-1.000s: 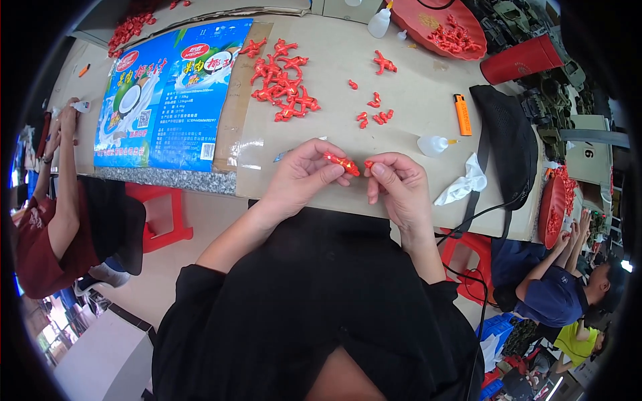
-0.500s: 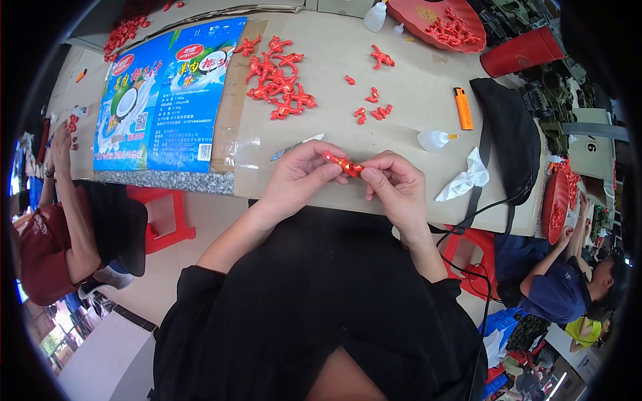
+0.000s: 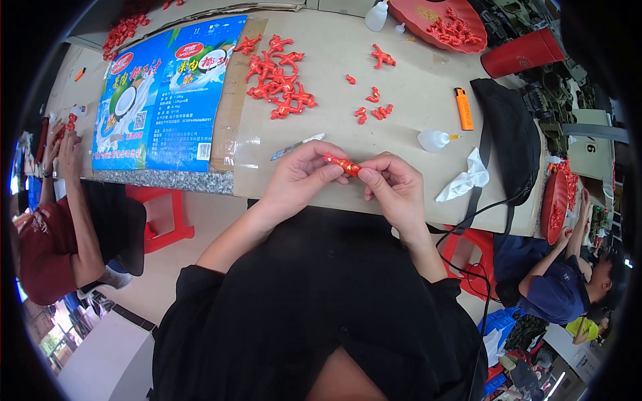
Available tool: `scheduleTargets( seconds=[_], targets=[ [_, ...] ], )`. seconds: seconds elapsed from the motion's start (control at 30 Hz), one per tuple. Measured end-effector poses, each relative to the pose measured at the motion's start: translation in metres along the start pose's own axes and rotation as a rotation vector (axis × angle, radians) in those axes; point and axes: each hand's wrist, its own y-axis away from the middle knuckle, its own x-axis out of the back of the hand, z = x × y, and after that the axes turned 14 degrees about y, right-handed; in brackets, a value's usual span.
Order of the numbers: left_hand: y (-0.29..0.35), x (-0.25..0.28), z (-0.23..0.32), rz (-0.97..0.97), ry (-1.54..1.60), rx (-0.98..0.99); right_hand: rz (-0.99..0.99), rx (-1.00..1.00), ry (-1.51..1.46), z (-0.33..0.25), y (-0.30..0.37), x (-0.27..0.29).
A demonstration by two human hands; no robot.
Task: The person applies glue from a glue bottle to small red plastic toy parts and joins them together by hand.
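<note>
Between my two hands, close to the table's front edge, is a small glossy red plastic figurine [image 3: 346, 165] with gold-coloured marks. My left hand [image 3: 301, 177] pinches its left end between thumb and fingers. At the other end, the thumb and forefinger of my right hand [image 3: 396, 188] grip it. My fingertips cover parts of it. Just beyond my left hand lies a thin grey and white strip [image 3: 298, 146]. Farther off is a heap of similar red figurines [image 3: 281, 83]. One red figurine [image 3: 382, 57] lies apart, with several small red pieces [image 3: 373, 107] nearer me.
To the right lie a white dropper bottle [image 3: 435, 140], an orange lighter [image 3: 463, 108], a crumpled tissue [image 3: 465, 177] and a black bag [image 3: 511, 144] with a cable. A red tray [image 3: 408, 15] and a red tumbler [image 3: 523, 52] stand behind. Blue printed cardboard [image 3: 157, 100] covers the left; co-workers sit on both sides.
The figurine has tilted slightly, its right end lower, and my right hand has shifted a little left. The left co-worker's hands have moved on the table.
</note>
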Motion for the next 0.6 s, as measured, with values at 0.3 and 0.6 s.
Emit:
scheduleTargets(
  seconds=[0.3,0.6],
  targets=[
    [0.0039,-0.0011,-0.0012,-0.015,-0.097,-0.049,0.008,-0.062,0.13,-0.0057,0.0016,0.0013],
    [0.0033,-0.0053,-0.0055,0.034,-0.101,-0.072,0.052,-0.045,0.128,-0.004,0.0004,-0.0022]
  ],
)
